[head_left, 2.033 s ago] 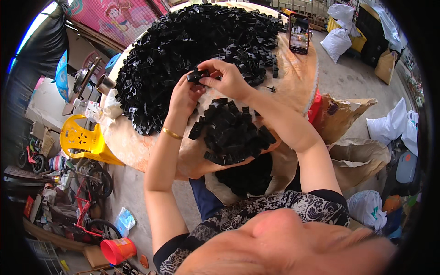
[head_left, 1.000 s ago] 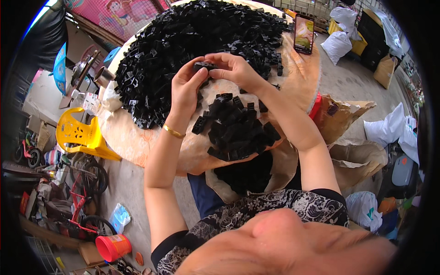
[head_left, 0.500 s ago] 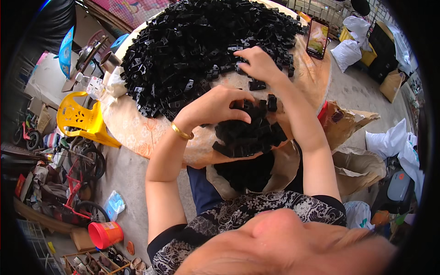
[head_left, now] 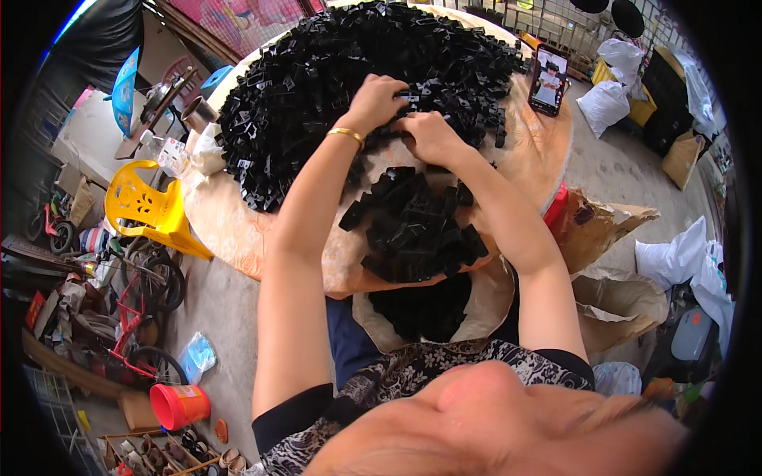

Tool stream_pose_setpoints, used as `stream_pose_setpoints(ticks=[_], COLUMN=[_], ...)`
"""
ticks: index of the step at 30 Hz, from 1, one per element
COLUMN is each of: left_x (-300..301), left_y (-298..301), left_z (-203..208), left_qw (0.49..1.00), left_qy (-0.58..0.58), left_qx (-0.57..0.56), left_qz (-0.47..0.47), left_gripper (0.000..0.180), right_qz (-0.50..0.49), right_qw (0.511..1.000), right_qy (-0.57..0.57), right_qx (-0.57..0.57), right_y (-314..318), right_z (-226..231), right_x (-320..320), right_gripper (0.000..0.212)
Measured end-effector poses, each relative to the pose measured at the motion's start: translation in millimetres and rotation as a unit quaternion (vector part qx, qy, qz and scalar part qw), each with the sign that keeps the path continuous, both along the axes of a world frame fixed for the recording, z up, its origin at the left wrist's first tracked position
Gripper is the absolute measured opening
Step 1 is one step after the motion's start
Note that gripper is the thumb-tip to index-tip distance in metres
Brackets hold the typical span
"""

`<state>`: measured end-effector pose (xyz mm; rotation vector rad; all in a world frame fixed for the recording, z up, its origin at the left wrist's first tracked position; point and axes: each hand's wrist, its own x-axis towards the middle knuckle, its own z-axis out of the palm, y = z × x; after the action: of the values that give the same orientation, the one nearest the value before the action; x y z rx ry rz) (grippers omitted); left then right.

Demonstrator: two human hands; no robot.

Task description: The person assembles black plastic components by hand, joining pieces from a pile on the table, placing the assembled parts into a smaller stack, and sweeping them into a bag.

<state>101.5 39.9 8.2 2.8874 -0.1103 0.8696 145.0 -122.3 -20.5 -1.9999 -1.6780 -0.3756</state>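
Observation:
A broad heap of small black plastic pieces [head_left: 302, 103], clip-like in shape, covers most of the round table. My left hand [head_left: 379, 100] rests at the heap's near edge, fingers bent down among the pieces. Close to its right is my right hand [head_left: 431, 136], curled inward, its fingertips almost meeting the left ones. What either hand pinches is hidden by the fingers. Nearer to me, a smaller pile of the same black pieces [head_left: 417, 226] lies by the table's front edge. Below that edge, an open sack [head_left: 490, 305] between my legs holds more black pieces.
An orange patterned cloth [head_left: 230, 230] covers the table. A phone [head_left: 548, 79] stands upright at the right rim. On the left are a yellow plastic chair [head_left: 147, 206], a pink bicycle [head_left: 127, 325] and a red bucket [head_left: 181, 407]. Open paper sacks [head_left: 619, 297] stand to the right.
My left hand has moved up and away from the small pile to the heap's edge. My right hand has shifted slightly nearer and left. The small pile now shows more fully and looks more spread.

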Motion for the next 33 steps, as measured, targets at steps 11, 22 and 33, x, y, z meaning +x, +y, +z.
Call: stream_pose_setpoints(ticks=[11, 22, 33], left_x=[-24.1, -114.6, -120.2], left_y=[-24.8, -35.9, -46.0], left_z=[4.8, 4.7, 4.4], left_qw=[0.995, 0.815, 0.825], left_qy=[0.027, 0.032, -0.012], left_qx=[-0.098, -0.578, -0.562], left_qz=[0.014, 0.014, -0.058], left_gripper=[0.032, 0.033, 0.039], right_qz=[0.067, 0.216, 0.223], right_qw=[0.873, 0.897, 0.882], right_qy=[0.331, 0.318, 0.347], right_qx=[0.353, 0.220, 0.227], right_y=[-2.5, -10.2, -9.5], right_z=[17.8, 35.6, 34.5], right_x=[22.8, -36.2, -42.2], right_gripper=[0.022, 0.022, 0.014])
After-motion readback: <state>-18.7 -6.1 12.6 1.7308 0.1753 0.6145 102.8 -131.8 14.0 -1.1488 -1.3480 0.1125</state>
